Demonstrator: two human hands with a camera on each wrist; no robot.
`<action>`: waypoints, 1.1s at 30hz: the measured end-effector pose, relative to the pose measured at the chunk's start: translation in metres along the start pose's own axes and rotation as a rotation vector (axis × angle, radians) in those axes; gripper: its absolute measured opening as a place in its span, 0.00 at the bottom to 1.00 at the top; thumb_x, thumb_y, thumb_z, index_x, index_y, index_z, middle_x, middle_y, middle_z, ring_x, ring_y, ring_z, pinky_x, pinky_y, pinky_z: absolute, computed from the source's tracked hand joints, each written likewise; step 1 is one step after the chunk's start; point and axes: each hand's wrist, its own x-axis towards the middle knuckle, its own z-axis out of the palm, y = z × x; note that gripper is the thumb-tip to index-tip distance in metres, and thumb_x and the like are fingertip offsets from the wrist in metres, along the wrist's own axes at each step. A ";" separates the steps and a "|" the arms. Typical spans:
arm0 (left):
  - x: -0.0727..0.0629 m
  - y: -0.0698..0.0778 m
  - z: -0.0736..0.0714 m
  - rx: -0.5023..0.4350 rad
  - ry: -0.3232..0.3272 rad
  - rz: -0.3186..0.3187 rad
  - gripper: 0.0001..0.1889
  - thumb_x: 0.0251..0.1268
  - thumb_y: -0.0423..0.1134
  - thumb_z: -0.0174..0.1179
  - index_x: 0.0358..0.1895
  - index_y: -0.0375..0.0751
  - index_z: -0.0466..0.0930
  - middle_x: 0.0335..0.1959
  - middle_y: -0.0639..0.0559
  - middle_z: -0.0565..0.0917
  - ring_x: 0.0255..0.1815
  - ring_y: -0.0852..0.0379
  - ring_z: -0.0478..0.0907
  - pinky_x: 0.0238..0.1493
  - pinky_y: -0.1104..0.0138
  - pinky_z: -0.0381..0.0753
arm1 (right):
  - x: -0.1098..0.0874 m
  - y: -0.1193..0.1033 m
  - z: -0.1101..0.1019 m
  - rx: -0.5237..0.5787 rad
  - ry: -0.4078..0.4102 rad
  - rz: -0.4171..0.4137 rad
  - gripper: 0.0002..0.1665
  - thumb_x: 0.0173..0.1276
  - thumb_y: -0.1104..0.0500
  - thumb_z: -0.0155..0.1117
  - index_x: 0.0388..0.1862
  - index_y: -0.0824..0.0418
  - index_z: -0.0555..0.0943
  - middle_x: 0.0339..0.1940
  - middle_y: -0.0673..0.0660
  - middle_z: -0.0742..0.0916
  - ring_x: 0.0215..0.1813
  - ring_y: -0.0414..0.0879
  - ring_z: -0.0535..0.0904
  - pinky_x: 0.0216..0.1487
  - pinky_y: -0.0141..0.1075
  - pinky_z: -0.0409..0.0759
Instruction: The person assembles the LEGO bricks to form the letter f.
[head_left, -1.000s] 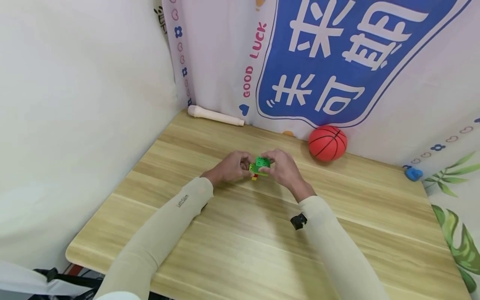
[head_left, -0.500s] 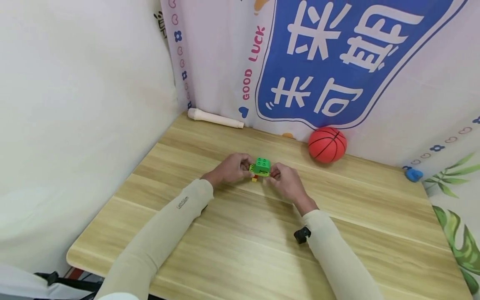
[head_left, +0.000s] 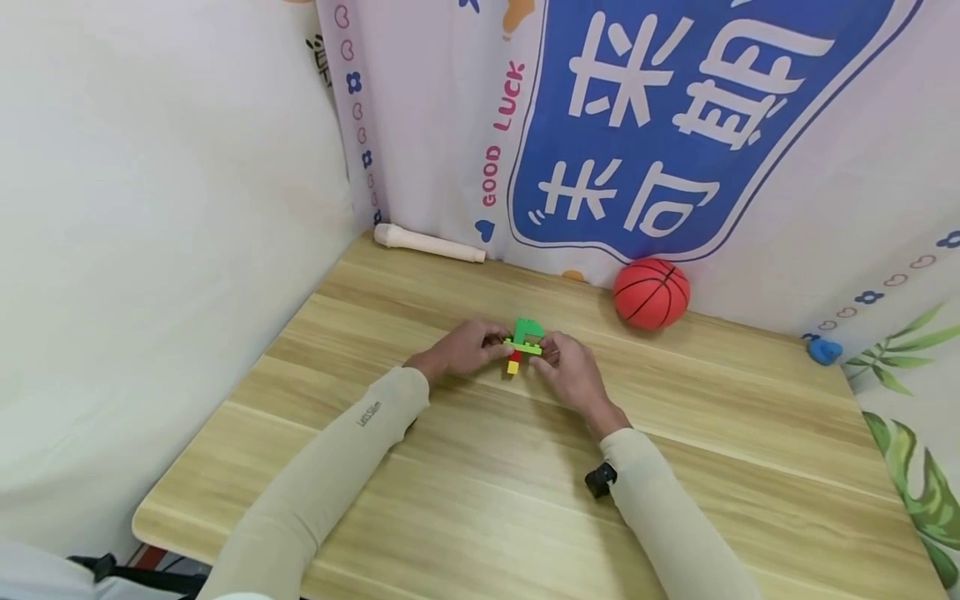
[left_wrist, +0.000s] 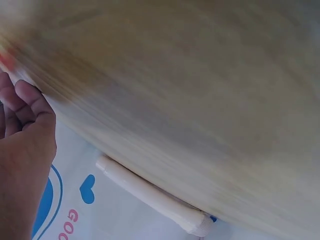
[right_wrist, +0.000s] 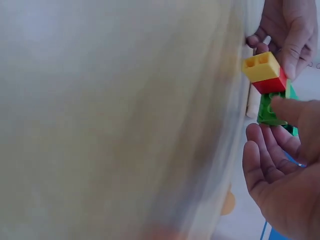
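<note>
A small toy-brick build stands between both hands in the head view. On its light-green plate (head_left: 524,347) sits a darker green curved brick (head_left: 525,327). Beneath the plate are a red brick (head_left: 516,356) and a yellow brick (head_left: 512,367), whose hollow underside shows in the right wrist view. My left hand (head_left: 472,347) pinches the plate's left end. At the other end my right hand (head_left: 573,372) holds the plate, its thumb against the underside and its fingers bent beyond. In the left wrist view my left hand (left_wrist: 27,125) shows, but the build does not.
A white microphone-shaped stick (head_left: 429,242) lies along the wooden table's (head_left: 480,492) back edge. To the right, a red toy basketball (head_left: 652,293) rests by the printed wall cloth. A small blue object (head_left: 825,351) sits at the far right corner.
My right hand has moved from the green brick's top to the plate's right end. The build has tilted back, showing more of the red and yellow bricks. The left hand keeps its grip.
</note>
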 end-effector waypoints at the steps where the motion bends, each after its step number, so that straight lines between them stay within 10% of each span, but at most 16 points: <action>1: 0.000 0.000 0.001 0.024 -0.003 0.013 0.15 0.82 0.44 0.62 0.58 0.37 0.88 0.49 0.46 0.91 0.45 0.57 0.83 0.51 0.63 0.83 | 0.000 0.001 0.001 -0.003 0.010 0.002 0.15 0.75 0.59 0.74 0.53 0.66 0.83 0.50 0.62 0.90 0.50 0.54 0.89 0.56 0.49 0.88; 8: 0.002 0.004 0.003 0.152 -0.036 0.062 0.20 0.84 0.44 0.59 0.68 0.35 0.83 0.67 0.40 0.86 0.68 0.46 0.84 0.70 0.53 0.82 | 0.001 0.006 0.003 -0.046 0.028 -0.011 0.10 0.75 0.61 0.72 0.50 0.65 0.86 0.44 0.61 0.91 0.47 0.53 0.88 0.53 0.48 0.87; 14: 0.004 0.007 0.004 0.197 -0.058 0.070 0.18 0.85 0.42 0.58 0.66 0.36 0.85 0.66 0.41 0.87 0.56 0.50 0.83 0.61 0.56 0.82 | -0.001 0.006 0.001 -0.081 -0.017 0.017 0.09 0.75 0.61 0.71 0.48 0.66 0.87 0.44 0.60 0.92 0.47 0.50 0.88 0.52 0.46 0.87; 21: 0.005 0.008 0.004 0.241 -0.062 0.096 0.12 0.83 0.39 0.60 0.39 0.40 0.90 0.32 0.50 0.83 0.39 0.57 0.73 0.45 0.65 0.71 | -0.001 0.005 0.000 -0.101 -0.035 0.026 0.10 0.75 0.62 0.72 0.49 0.67 0.87 0.44 0.61 0.92 0.47 0.50 0.88 0.52 0.46 0.88; 33: 0.001 0.006 0.004 0.226 -0.075 0.075 0.10 0.82 0.37 0.61 0.48 0.37 0.91 0.39 0.47 0.86 0.42 0.55 0.74 0.47 0.63 0.74 | -0.004 0.009 -0.006 -0.066 -0.098 0.052 0.10 0.75 0.61 0.70 0.51 0.65 0.86 0.47 0.60 0.92 0.50 0.51 0.88 0.55 0.47 0.88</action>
